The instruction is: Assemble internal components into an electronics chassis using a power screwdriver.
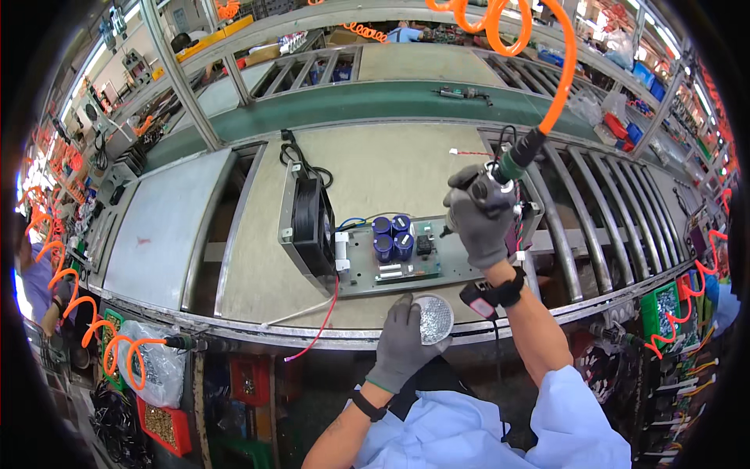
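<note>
My gloved left hand (403,348) is closed round a shallow round dish (435,319) full of small silvery pieces, probably screws, at the bench's front edge. Gripped in my gloved right hand (478,223) is an air screwdriver (512,164), joined to a coiled orange hose (564,70). Its tip is hard to make out behind the hand, over the right part of a metal chassis (363,277). On that chassis are a green circuit board (410,271) with several blue capacitors (393,238) and, at its left end, a black fan (306,215).
A black cable (312,168) lies behind the fan. Metal rollers (598,215) run to the right of the worktop. On the green belt (351,102) behind lies another air tool (462,93). Below the front edge stand a red bin (162,426) and a green bin (662,311) of small parts.
</note>
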Demonstrator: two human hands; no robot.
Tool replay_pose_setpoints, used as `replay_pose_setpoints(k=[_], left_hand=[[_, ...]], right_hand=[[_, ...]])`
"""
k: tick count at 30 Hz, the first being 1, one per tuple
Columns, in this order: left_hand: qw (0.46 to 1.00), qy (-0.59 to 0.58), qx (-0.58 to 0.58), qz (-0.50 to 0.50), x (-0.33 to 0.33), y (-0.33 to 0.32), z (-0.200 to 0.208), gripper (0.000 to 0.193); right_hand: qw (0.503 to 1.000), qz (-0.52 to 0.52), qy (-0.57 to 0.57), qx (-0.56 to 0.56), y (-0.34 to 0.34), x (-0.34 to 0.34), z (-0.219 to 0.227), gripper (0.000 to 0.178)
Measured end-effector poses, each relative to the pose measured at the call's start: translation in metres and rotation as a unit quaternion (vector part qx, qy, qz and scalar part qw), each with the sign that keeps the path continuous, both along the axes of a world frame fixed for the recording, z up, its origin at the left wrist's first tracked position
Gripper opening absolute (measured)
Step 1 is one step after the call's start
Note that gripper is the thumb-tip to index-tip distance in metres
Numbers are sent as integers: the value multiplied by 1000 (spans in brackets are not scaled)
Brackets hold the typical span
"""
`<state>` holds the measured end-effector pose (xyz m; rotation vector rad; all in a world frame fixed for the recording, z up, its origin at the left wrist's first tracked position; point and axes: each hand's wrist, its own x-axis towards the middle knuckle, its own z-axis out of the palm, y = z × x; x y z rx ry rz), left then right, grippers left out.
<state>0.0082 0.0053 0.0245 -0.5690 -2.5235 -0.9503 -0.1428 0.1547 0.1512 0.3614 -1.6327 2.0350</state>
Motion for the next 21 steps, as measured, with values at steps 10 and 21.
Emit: replay_pose_setpoints(k=[10, 21], left_hand=[[1000, -13, -7, 8, -2, 0, -4, 84], [1000, -17, 11, 11, -3, -1, -3, 89]], right_hand=[[998, -44, 50, 24, -19, -72, -22, 14], [998, 6, -34, 47, -23, -86, -17, 15]])
